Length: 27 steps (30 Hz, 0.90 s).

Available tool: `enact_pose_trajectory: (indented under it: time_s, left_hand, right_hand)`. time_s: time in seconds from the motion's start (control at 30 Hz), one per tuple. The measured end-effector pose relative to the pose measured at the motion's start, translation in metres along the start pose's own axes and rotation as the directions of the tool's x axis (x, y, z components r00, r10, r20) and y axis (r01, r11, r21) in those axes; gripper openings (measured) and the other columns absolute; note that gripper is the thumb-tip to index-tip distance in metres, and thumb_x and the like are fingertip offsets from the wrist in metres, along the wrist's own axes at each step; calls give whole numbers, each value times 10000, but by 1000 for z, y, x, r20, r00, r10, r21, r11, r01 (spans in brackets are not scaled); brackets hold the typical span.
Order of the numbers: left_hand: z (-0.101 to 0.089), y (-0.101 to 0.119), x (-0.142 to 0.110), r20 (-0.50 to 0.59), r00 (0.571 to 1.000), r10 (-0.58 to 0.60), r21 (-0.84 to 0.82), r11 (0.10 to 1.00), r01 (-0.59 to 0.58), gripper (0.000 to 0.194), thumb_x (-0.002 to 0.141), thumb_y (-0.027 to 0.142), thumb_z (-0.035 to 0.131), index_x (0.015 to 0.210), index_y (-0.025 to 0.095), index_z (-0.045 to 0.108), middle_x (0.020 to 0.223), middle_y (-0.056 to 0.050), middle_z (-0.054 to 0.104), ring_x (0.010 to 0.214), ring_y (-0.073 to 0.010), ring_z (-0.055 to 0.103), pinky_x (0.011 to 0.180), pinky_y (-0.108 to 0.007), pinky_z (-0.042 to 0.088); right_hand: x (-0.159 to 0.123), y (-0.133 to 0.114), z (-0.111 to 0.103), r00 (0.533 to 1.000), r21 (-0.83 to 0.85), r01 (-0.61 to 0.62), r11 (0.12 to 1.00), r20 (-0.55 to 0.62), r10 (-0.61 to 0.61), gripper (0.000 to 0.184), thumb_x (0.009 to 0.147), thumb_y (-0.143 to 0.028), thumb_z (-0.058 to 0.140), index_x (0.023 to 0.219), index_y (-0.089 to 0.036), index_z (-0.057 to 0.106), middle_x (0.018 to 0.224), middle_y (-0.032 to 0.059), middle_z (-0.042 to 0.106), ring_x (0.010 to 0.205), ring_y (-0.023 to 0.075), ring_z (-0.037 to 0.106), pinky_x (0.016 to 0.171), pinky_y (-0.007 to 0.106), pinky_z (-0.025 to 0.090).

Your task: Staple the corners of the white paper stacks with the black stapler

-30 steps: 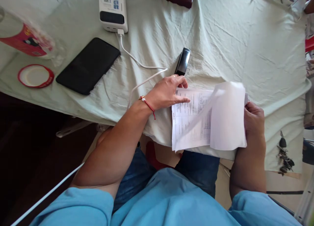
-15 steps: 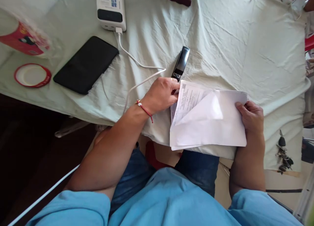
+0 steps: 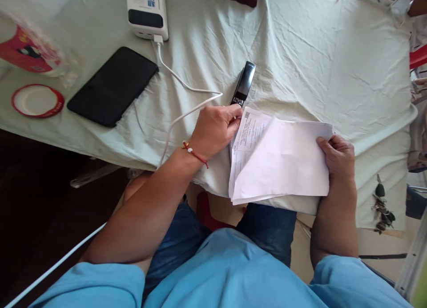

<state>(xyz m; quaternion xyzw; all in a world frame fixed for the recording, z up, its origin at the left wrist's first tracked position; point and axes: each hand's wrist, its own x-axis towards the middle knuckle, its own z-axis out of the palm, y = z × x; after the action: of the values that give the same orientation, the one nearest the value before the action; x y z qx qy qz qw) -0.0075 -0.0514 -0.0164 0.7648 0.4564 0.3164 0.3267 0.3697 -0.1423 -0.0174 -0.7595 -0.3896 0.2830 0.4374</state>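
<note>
A small stack of printed paper sheets [image 3: 280, 161] lies at the table's front edge, its lower edge hanging slightly over. The top sheet's left corner is folded back, baring printed text and a square code beneath. My right hand [image 3: 338, 154] grips the stack's right edge, thumb on top. At the upper left edge, my left hand [image 3: 218, 127] has its thumb and fingers closed on the sheets; the fingertips are partly hidden. Just beyond my left fingers, a black stapler [image 3: 245, 83] rests on the cloth, pointing away.
A black tablet or phone [image 3: 113, 86], a roll of tape [image 3: 38, 101] and a red-and-white wrapped tub [image 3: 30, 50] lie on the left. A white cable [image 3: 187, 85] runs from a power bank [image 3: 147, 14] past my left wrist. Keys [image 3: 382, 205] lie right, on the tablecloth [image 3: 310, 63].
My left fingers have drawn together at the paper's edge. The top sheet's fold has shifted, showing more print along the left side. The whole view has slid slightly left.
</note>
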Motion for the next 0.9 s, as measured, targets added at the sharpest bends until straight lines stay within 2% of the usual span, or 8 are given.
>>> enact_pose_trajectory:
  time_s: [0.17,0.33,0.5,0.6,0.67,0.77,0.83,0.9]
  left_hand:
    - [10,-6,0,-139,990,1,86,996,11,132,922,145,694,841,232,753,1004,-69,650,1013,-254,611,956,-443,534]
    - [14,13,-13,-187,980,70,77,995,-56,112,995,202,676,923,234,755,1102,-87,666,1102,-271,638,1068,-477,537]
    - [19,39,-36,-146,958,245,-23,968,-251,215,1105,268,535,967,212,689,972,-82,732,887,-207,705,815,-347,562]
    - [23,47,-46,-51,917,397,-46,916,-399,282,1145,307,483,968,209,680,889,-70,753,808,-193,702,749,-331,537]
    - [26,49,-50,-20,891,453,-86,887,-453,332,1160,393,491,987,198,697,865,-63,770,772,-184,707,707,-325,527]
    - [29,49,-52,-11,912,409,-139,903,-407,435,1164,503,477,977,189,713,842,-57,790,733,-172,713,673,-322,511]
    - [30,47,-51,10,951,310,-103,946,-307,442,1171,446,430,920,199,697,815,-54,786,715,-171,704,670,-328,495]
    - [29,44,-49,13,982,189,-32,982,-189,364,1139,343,452,891,207,681,796,-53,775,711,-183,697,667,-340,476]
  right_hand:
    - [0,3,-3,1000,12,6,1000,6,-6,411,667,-524,970,855,-205,792,780,-19,709,658,105,527,601,252,403]
    - [-1,1,-2,1000,10,19,1000,15,-19,352,699,-470,954,860,-197,803,764,-20,711,653,103,525,603,254,407]
    - [1,1,-2,1000,-8,25,1000,9,-25,389,660,-502,966,856,-206,809,777,-16,723,673,110,532,612,252,427]
    - [3,4,-4,1000,-21,24,1000,3,-24,397,666,-521,971,833,-207,794,757,-20,706,656,104,510,588,244,400]
    - [4,5,-5,1000,-16,24,1000,4,-24,398,667,-515,977,834,-204,795,766,-17,709,662,101,512,592,240,398]
    - [2,4,-5,1000,-15,18,1000,3,-18,402,667,-517,981,830,-205,788,771,-20,706,667,99,509,595,234,396]
    - [1,2,-4,1000,-13,12,1000,4,-12,409,660,-522,984,823,-207,780,767,-24,699,666,99,506,592,233,391]
    - [0,1,-3,1000,-9,10,1000,9,-10,421,648,-528,990,820,-206,779,768,-22,701,662,100,506,591,238,389]
